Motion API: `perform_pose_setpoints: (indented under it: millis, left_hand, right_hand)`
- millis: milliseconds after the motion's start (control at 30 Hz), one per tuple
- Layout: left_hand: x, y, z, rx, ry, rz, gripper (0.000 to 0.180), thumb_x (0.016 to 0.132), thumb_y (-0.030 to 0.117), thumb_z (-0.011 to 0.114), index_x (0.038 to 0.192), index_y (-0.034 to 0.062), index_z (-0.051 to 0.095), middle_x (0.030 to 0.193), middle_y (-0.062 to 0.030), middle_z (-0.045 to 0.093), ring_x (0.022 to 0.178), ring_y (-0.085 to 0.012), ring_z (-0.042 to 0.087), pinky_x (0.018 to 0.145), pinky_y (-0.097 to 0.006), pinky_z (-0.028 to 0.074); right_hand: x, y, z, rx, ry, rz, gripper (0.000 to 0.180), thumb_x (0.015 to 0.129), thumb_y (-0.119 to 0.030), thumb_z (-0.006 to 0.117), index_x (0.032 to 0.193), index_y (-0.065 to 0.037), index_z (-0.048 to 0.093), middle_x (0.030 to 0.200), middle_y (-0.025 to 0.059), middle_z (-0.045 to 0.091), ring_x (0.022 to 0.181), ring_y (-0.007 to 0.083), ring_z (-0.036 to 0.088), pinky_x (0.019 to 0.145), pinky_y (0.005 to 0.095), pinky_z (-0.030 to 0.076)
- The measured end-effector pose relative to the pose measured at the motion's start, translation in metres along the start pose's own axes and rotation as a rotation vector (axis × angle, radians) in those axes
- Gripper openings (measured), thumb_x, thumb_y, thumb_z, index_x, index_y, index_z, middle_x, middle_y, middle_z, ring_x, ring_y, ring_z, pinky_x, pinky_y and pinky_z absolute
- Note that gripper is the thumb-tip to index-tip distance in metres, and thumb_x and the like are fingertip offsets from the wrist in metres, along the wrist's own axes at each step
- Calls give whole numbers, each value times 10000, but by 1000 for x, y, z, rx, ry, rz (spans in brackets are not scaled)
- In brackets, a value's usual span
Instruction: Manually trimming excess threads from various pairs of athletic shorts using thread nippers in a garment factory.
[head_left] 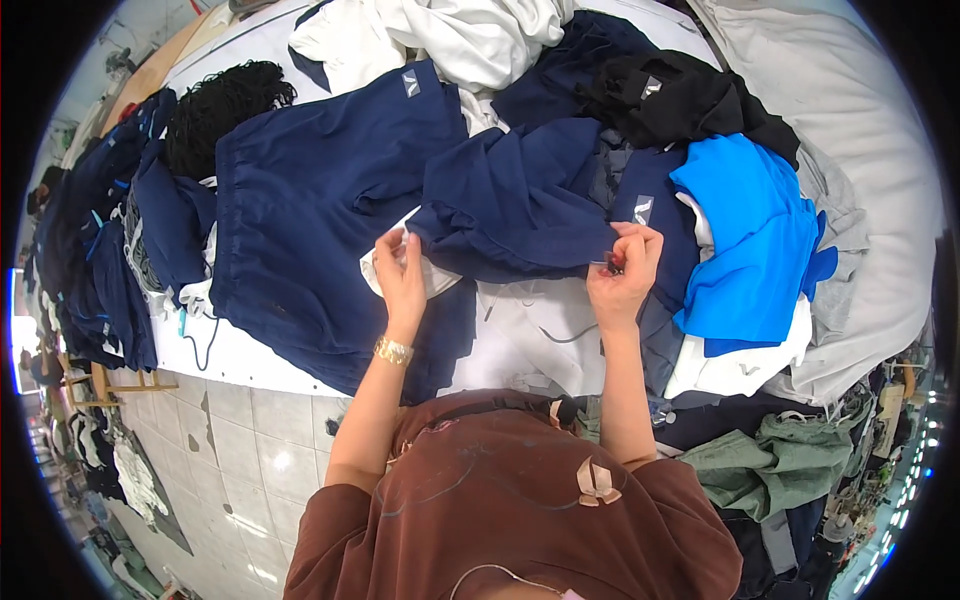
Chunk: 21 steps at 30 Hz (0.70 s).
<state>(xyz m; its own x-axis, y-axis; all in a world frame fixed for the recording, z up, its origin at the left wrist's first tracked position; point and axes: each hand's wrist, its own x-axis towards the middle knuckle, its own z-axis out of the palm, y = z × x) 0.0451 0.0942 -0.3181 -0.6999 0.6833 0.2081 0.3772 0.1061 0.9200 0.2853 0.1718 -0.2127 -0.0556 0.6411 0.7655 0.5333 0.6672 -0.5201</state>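
Navy garment [515, 205] lies bunched on the white table [250, 355], its lower hem stretched between my hands. My left hand [402, 270] pinches the hem's left end; my right hand [625, 270] is clenched on the right end together with a small red tool [616, 262]. I judge I'm trimming or checking the hem; next calls for keeping it taut.

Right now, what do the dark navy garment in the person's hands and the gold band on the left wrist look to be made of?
The dark navy garment looks like soft matte woven or knit fabric: it folds and creases limply between the left hand and right hand. The gold band looks like shiny linked metal, though plating cannot be ruled out.
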Motion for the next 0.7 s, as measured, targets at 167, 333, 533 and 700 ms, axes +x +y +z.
perform_pose_setpoints:
  millis: [167, 333, 533, 700]
  left_hand:
    - [27, 3, 1, -370, -241, -415, 421, 942, 378, 460, 1168, 28, 516, 931, -91, 550, 762, -139, 544, 648, -265, 469]
    - [44, 13, -10, -469, -511, -679, 386, 936, 353, 482, 1101, 18, 578, 832, -19, 586, 684, -86, 525, 591, -242, 453]
    - [54, 46, -17, -216, -725, -505, 525, 792, 277, 712, 1207, 1, 549, 815, 7, 607, 745, -79, 554, 676, -214, 433]
    - [62, 53, -28, -52, -716, -186, 398, 696, 158, 763, 1055, 29, 652, 724, 19, 591, 661, -60, 527, 627, -208, 425]
  right_hand:
    - [-6, 5, -6, 172, -274, 409, 226, 718, -27, 647, 734, -3, 423, 728, 75, 503, 583, 126, 450, 509, 281, 380]
    - [-9, 7, -14, 286, -494, 667, 267, 761, -17, 628, 699, -53, 371, 668, -34, 339, 620, 52, 315, 568, 200, 296]
    - [-8, 21, -22, 904, -626, 761, 378, 636, 9, 672, 639, -113, 314, 662, -59, 354, 637, 42, 327, 580, 199, 263]
    - [6, 19, -32, 905, -732, 781, 491, 580, -37, 773, 620, -132, 293, 695, -48, 386, 780, 71, 425, 796, 229, 339]
